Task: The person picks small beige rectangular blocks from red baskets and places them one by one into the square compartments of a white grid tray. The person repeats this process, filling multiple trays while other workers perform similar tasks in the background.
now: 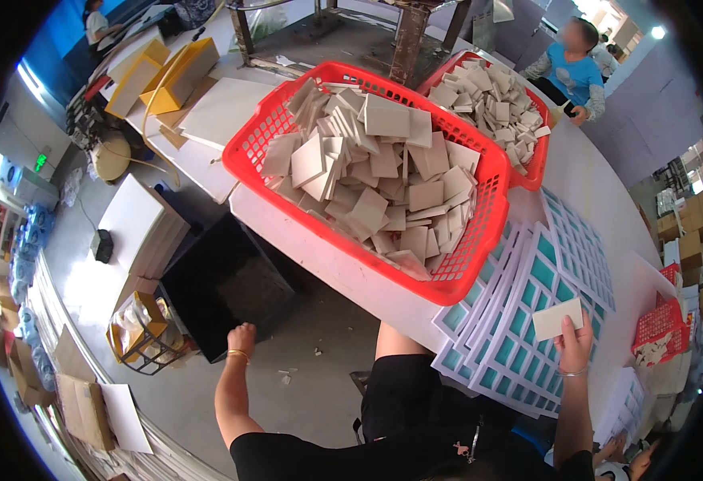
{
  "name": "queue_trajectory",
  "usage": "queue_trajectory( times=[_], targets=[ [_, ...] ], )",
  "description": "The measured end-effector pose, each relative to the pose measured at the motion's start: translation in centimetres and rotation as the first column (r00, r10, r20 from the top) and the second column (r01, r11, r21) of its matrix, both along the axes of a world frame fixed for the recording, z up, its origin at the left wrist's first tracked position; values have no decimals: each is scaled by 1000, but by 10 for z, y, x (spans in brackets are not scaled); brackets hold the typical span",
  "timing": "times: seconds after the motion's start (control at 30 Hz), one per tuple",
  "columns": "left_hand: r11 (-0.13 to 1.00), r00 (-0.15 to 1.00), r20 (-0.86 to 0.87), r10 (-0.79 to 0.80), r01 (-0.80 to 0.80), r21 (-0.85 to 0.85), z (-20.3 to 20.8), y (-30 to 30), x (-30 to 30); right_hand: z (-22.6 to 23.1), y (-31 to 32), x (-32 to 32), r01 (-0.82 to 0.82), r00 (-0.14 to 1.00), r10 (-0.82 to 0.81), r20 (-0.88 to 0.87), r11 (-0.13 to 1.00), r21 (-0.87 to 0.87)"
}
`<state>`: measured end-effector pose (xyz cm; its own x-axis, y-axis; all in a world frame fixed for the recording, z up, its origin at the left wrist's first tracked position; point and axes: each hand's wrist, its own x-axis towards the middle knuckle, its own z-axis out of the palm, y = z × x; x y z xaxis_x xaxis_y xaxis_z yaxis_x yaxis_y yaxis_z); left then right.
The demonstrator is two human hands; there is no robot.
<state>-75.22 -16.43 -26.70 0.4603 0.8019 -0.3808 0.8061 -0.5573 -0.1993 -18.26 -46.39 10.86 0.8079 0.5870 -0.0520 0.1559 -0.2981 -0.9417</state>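
My right hand (576, 346) holds a flat off-white rectangular board piece (552, 320) between thumb and fingers. It is raised over overlapping white grid sheets (519, 325) with pale green-blue openings, on the table's right side. My left hand (241, 338) is off the table at the left, fingers curled closed by the lower edge of a black bin (215, 280). Whatever is inside that hand, if anything, is hidden. Between my hands and beyond them, a red perforated basket (359, 255) is heaped with similar loose board pieces (371, 152).
A second red basket (539, 104) of pieces stands behind the first. Yellow boxes (183, 76) lie at the far left of the table (327, 256). Stacked white boards (131, 224) stand beside the bin. Across the table sits a person in blue (572, 72).
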Motion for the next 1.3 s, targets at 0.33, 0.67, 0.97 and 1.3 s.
queue_trajectory(
  times=[0.33, 0.67, 0.97, 1.3],
  targets=[
    [941, 961, 204, -189, 236, -241, 27, -147, 108, -14, 10, -9, -263, 948, 280, -148, 957, 124],
    [802, 251, 859, -446, -314, 508, 277, -3, 189, -13, 29, 5, -296, 935, 333, -120, 922, 251],
    [918, 887, 440, 139, -283, 280, 374, 105, 344, -63, 178, -2, -483, 864, 357, 354, 786, 386],
    [861, 429, 884, -188, -361, 358, 344, 158, 279, -22, 166, -4, -542, 729, 328, 601, 813, 213]
  ],
)
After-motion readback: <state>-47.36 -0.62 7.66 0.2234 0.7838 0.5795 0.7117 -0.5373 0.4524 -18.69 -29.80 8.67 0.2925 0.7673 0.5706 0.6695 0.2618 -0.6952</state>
